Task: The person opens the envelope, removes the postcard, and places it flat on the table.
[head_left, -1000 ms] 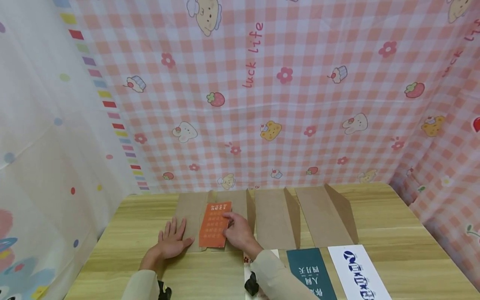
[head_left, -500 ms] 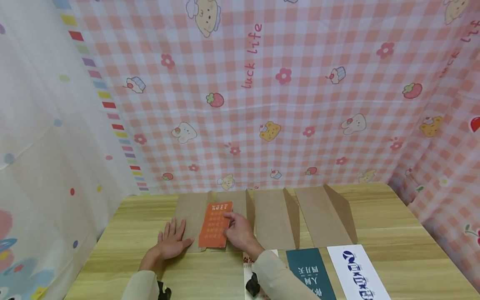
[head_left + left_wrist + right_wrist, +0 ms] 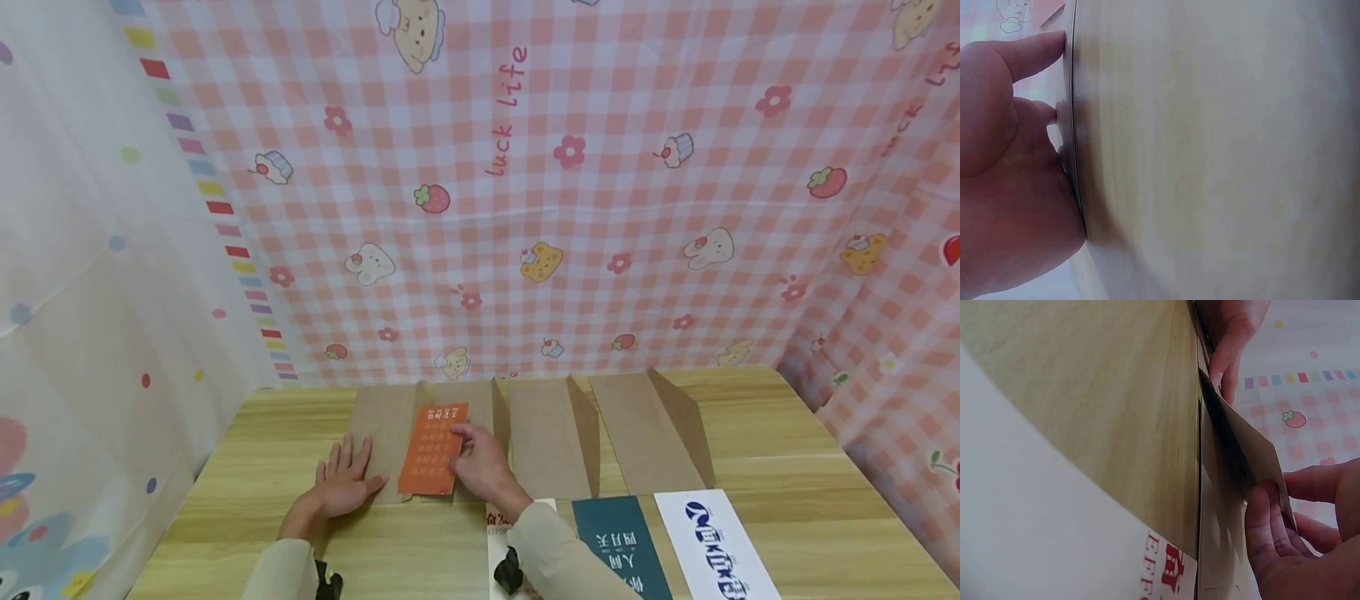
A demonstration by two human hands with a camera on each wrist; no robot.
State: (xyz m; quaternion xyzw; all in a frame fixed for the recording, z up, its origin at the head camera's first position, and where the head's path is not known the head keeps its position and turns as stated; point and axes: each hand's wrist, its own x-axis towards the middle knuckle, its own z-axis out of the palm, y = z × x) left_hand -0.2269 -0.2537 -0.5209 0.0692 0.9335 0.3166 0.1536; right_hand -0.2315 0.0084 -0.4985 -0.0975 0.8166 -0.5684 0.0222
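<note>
My right hand (image 3: pixel 483 467) pinches the right edge of an orange card (image 3: pixel 433 450) with white print, over the two leftmost brown paper envelopes. In the right wrist view, the right hand (image 3: pixel 1316 562) has thumb and fingers on either side of a raised tan sheet (image 3: pixel 1260 450), slanting up from the table. My left hand (image 3: pixel 345 479) rests with fingers spread on the lower left of the leftmost envelope (image 3: pixel 378 417). The left wrist view shows this hand (image 3: pixel 1016 175) low at the table's surface. The second envelope (image 3: pixel 468 396) is partly hidden by the card.
Two more envelopes (image 3: pixel 547 442) lie to the right, their flaps standing open. Nearer me are a dark green card (image 3: pixel 626 542), a white card with blue print (image 3: pixel 716 533) and a white card with red print (image 3: pixel 498 533), partly under my right sleeve. A checked curtain (image 3: pixel 570 250) hangs behind.
The orange card's top and right edge have shifted slightly right with my right hand, while its lower left corner stays put. My left hand has not moved.
</note>
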